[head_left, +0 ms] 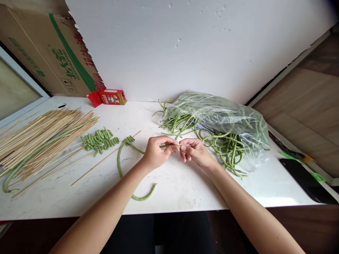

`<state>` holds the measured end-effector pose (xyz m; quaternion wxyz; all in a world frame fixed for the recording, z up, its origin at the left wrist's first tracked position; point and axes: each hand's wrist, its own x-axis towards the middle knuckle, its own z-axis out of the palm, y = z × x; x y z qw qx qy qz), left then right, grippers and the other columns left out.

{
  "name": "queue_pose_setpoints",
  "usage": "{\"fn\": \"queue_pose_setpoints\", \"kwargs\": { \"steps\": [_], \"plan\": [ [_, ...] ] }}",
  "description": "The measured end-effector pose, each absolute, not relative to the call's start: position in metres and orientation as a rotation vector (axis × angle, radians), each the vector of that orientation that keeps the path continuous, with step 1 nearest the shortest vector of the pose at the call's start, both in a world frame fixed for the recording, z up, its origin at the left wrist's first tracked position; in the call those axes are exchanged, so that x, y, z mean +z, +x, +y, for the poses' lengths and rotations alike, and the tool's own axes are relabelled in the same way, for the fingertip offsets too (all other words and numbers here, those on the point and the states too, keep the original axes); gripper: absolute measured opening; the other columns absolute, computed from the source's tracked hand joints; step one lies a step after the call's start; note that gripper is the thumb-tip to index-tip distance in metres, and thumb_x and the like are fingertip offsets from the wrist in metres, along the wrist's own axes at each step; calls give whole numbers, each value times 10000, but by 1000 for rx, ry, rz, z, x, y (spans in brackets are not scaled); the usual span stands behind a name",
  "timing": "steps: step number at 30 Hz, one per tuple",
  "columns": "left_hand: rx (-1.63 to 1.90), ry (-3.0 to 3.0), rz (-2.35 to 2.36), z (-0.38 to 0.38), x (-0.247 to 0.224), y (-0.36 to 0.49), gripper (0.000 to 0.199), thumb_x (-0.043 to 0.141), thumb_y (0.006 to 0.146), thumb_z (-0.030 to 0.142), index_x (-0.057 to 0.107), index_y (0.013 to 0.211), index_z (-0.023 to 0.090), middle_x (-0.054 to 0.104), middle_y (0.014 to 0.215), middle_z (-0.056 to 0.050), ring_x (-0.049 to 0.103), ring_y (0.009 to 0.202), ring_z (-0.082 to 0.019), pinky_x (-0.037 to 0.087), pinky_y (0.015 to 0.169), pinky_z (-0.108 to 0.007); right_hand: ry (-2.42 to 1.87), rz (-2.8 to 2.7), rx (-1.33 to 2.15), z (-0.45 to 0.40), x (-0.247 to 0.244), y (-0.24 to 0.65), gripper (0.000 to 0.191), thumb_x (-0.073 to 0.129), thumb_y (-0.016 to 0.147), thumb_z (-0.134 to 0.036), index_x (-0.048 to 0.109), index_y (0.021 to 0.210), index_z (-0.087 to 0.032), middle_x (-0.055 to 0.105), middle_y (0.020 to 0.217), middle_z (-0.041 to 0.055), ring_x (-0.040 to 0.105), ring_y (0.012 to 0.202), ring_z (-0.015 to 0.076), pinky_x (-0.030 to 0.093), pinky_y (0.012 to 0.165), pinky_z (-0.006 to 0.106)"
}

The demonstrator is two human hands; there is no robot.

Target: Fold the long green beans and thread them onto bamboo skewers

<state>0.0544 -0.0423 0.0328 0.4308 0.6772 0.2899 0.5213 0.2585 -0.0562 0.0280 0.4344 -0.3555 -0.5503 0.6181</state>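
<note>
My left hand [158, 152] is closed in a pinch around a long green bean [138, 149], above the white table. My right hand [196, 152] pinches the same bean near its tip, fingertips almost meeting those of the left. From my left hand the bean runs left toward a bamboo skewer [106, 159] lying on the table. Tight folds of bean [129, 140] sit on that skewer near its upper end. A curved length of bean [119, 160] loops down from there, passes behind my left forearm, and its end [144, 198] shows near the front edge.
Left lie many bamboo skewers [53, 137] with a long bean across them, beside several bean-loaded skewers [99, 140]. A clear plastic bag [219, 109] of long beans [230, 151] spills at right. A red box [112, 97] stands behind; a black phone-like slab [304, 180] lies far right.
</note>
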Motion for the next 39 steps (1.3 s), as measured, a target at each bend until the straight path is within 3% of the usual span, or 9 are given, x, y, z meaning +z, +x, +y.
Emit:
{"fn": "queue_pose_setpoints", "kwargs": {
  "steps": [7,15,20,26,30,33,36,39],
  "plan": [
    [1307,1674,702,-43,30,55,119,790,912,269,799,880,155,797,816,-75,765,701,-182,655,692,-287,-865,-1256,1629,-59,30,255,330,887,802,-466,740,876,-181,666,558,-24,576,399,101,401,402,188],
    [1310,1569,703,-41,29,55,199,821,905,353,797,937,158,794,817,-78,771,737,-196,664,755,-331,-919,-1260,1529,-55,36,267,364,931,741,-491,765,862,-190,669,590,-15,640,463,136,471,442,228],
    [1290,1447,716,-41,31,55,238,860,868,353,787,951,142,790,793,-74,771,746,-195,657,762,-326,-1097,-1369,1077,-43,36,286,352,891,798,-474,795,981,-188,726,692,34,644,573,165,429,463,254],
    [1259,1427,727,-41,27,56,287,921,796,348,797,955,144,792,823,-73,770,752,-190,647,740,-300,-1453,-1764,453,-34,32,298,188,843,827,-368,838,917,-203,768,787,56,535,662,165,410,606,289],
    [1253,1431,717,-40,27,56,301,922,794,366,793,949,142,790,821,-76,764,730,-190,643,723,-307,-1505,-1723,469,-35,34,301,265,863,803,-423,809,907,-185,709,704,31,465,612,151,373,596,290],
    [1237,1433,711,-40,28,57,303,911,807,375,791,959,143,791,827,-78,758,715,-186,638,711,-310,-1397,-1520,556,-36,36,300,324,823,844,-477,687,764,-194,586,638,-7,415,577,129,342,567,281],
    [1227,1433,717,-39,30,57,280,891,831,370,787,956,142,787,820,-74,751,696,-174,627,697,-298,-1236,-1301,709,-36,37,298,379,789,850,-437,535,664,-225,438,578,-48,330,537,110,280,522,269],
    [1224,1433,721,-39,31,56,268,890,831,358,782,949,143,780,798,-63,745,674,-168,624,693,-297,-1116,-1169,840,-36,36,297,319,768,799,-355,508,658,-238,409,566,-54,295,522,110,241,499,264]
  ]
}}
